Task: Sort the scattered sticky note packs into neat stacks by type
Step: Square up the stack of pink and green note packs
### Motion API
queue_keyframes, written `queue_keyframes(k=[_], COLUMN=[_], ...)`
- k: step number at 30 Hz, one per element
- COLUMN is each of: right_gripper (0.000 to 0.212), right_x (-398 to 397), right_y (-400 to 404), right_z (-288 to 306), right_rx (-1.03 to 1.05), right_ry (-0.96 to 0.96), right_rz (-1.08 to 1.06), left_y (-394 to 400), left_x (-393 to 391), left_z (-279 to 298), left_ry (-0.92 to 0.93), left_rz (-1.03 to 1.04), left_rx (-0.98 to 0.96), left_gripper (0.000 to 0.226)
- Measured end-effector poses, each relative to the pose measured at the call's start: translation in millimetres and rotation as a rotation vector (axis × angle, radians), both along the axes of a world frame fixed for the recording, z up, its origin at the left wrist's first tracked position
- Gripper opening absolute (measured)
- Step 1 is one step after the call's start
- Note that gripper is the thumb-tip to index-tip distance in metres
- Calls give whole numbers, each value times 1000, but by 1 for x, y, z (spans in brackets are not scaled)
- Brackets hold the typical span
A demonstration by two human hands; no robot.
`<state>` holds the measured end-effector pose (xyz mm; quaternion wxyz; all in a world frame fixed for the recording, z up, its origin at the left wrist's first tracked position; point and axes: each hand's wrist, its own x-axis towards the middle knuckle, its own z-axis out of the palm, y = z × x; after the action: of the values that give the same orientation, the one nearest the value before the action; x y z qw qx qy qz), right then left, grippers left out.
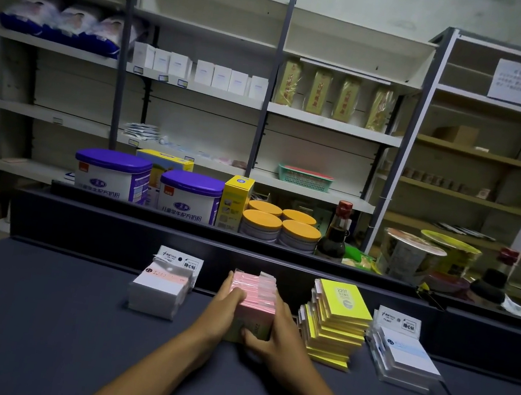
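Nearest to the camera, 2 forearms reach forward over the dark counter (38,317) and meet at the pink stack (255,299) in the middle. The left hand (225,305) lies against the left side of this stack, with its fingers curled over the top edge. The right hand (271,328) holds the right side, and its thumb presses the near face low down. So both hands are closed around the same stack, squeezing it from 2 sides.

I judge the step in hand to be squaring this stack. To do it well, the palms should push evenly from both sides, and the thumb should tap the near face until the packs line up. The pressure should be light, because wrapped packs slide easily.

The pink stack stands upright on the counter, and its long axis runs away from the person toward the raised back ledge (277,259). To its left is the white stack (158,293), with its hang tabs pointing to the ledge. To its right is the yellow stack (335,323), a little fanned, and further right the blue-white stack (403,358). Beyond the ledge stand purple-lidded tins (113,174) and shelves (329,120).
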<state>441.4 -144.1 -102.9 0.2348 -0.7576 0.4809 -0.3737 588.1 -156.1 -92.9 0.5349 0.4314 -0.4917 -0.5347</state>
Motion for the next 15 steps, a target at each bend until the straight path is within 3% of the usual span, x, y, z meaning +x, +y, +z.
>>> queue_keyframes(k=[3,8,15], right_gripper=[86,122,96], right_x=[1,2,6], right_y=[1,0,8], right_z=[3,9,14], right_rx=[-28,17,-50], right_ry=[-5,-29,22], right_rz=[18,-18,-3], left_y=[0,-5,-1], left_x=[-1,0,1], left_z=[0,1,-3], left_ry=[39,69,53], left_rz=[3,29,-5], left_rx=[7,-6,-21], left_gripper=[53,50,45])
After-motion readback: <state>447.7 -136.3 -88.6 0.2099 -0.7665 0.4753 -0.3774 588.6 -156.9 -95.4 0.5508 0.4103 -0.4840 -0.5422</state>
